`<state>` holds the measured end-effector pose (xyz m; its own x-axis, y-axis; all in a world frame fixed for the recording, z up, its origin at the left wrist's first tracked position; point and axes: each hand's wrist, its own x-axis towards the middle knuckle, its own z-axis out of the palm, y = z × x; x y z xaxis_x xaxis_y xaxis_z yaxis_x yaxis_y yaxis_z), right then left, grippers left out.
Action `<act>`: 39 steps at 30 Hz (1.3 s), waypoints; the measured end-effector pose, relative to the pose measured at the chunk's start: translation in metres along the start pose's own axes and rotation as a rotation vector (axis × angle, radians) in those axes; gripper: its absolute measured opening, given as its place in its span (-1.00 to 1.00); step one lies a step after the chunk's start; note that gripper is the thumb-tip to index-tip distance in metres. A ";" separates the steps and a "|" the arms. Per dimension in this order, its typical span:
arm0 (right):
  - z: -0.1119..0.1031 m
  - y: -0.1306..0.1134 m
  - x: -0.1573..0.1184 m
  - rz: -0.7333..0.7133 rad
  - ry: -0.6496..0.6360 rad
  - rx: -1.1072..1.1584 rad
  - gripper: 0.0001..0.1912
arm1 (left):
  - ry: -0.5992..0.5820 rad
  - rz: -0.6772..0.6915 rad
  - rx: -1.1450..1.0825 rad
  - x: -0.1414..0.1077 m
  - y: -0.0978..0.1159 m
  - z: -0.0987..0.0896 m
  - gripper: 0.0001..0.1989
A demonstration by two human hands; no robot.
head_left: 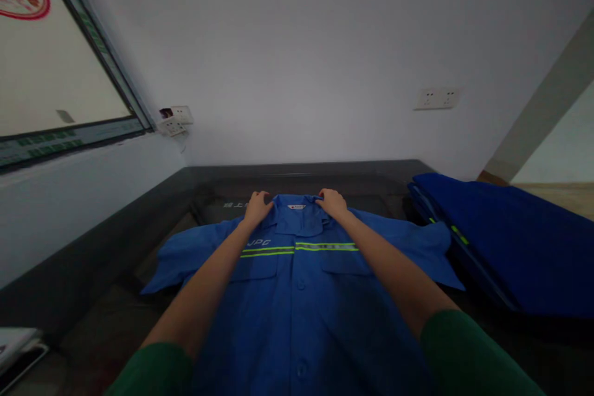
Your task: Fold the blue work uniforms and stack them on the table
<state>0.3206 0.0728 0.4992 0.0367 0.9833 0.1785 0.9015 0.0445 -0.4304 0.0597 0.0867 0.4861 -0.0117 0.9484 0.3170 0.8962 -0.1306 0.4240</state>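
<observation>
Room lies above the shirt (291, 303); folded blue cloth (524, 244) blocks the right.

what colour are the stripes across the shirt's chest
The stripes on the blue shirt are bright yellow-green, seen in the head view.

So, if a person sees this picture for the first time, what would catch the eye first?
Probably the blue shirt, spread front side up in the lower middle, its sleeves out to both sides and yellow-green stripes across the chest. Next come the left hand and right hand, one at each side of its collar. On the right lies folded, deeper blue cloth.
</observation>
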 end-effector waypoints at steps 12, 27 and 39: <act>0.027 0.020 0.057 0.175 -0.102 0.110 -0.68 | -0.141 -0.104 0.043 0.044 -0.003 0.045 -0.76; -0.001 0.021 0.056 0.327 -0.422 0.536 -0.88 | -0.264 0.541 -0.098 -0.036 0.081 0.047 -0.70; -0.002 0.021 0.063 0.274 -0.274 0.545 -0.70 | -0.301 0.520 0.104 -0.072 0.087 0.066 -0.53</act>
<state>0.3425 0.1351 0.5031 0.0579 0.9778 -0.2015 0.5257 -0.2014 -0.8265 0.1676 0.0263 0.4438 0.5517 0.8098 0.1999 0.7895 -0.5843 0.1880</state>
